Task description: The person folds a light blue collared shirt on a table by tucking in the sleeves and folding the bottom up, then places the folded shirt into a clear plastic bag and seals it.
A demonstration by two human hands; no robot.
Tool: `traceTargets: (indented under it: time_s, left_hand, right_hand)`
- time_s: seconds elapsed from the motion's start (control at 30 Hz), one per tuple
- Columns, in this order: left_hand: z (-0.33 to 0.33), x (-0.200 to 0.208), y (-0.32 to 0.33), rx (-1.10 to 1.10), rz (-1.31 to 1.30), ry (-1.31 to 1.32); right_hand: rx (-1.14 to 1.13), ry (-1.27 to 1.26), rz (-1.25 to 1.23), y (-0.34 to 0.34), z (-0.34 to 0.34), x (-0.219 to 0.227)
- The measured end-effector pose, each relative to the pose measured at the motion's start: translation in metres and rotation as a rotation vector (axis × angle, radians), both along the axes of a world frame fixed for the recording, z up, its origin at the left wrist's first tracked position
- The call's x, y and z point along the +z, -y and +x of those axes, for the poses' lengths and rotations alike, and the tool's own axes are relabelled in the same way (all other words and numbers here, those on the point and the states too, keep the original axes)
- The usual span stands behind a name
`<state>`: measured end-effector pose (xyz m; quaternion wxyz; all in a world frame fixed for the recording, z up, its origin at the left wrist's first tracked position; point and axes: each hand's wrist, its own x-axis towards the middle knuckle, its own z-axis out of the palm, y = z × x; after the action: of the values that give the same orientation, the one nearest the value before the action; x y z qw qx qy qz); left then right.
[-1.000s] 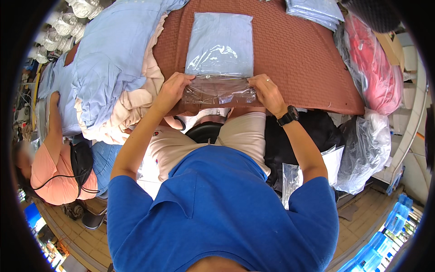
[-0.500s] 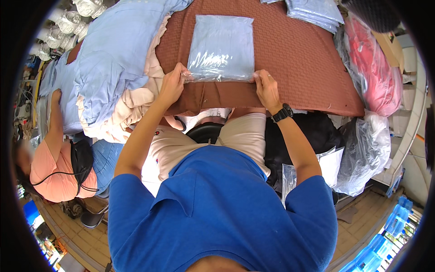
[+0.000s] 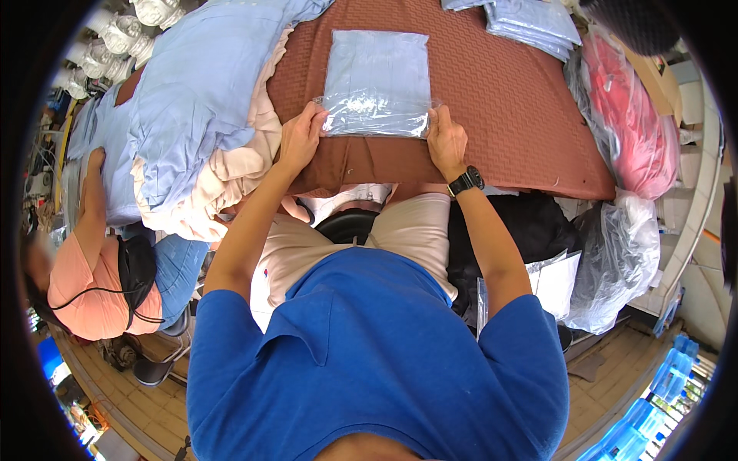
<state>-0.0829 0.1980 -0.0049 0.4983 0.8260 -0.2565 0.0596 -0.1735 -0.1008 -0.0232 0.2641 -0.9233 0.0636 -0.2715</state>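
A folded light-blue garment in a clear plastic bag lies flat on the brown textured cloth covering the table. At the bag's near left corner, my left hand pinches the plastic between thumb and fingers. My right hand, with a black watch on its wrist, grips the near right corner in the same way. The plastic along the near edge is folded over the garment and shines with glare.
Loose blue garments lie over cream cloth to the left. Bagged blue garments are stacked at the far right, near a plastic-wrapped red bundle. A co-worker in an orange top sits at the left.
The bag's near flap has come up over the garment, moving the glare higher. Both hands have turned inward slightly at the corners, still gripping the plastic.
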Motion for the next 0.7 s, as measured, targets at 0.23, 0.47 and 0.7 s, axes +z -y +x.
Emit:
traceTargets:
  time_s: [0.23,0.47,0.7]
  left_hand:
    - [0.009,-0.003,0.002,0.046,0.081,-0.033]
    - [0.011,0.001,0.013,0.177,0.23,0.033]
    - [0.016,0.012,0.014,0.194,0.281,-0.141]
  right_hand:
    - [-0.095,-0.069,-0.053,-0.006,0.004,0.01]
    - [-0.16,-0.165,-0.098,-0.007,0.012,0.011]
    - [-0.24,-0.206,-0.085,-0.01,0.015,0.01]
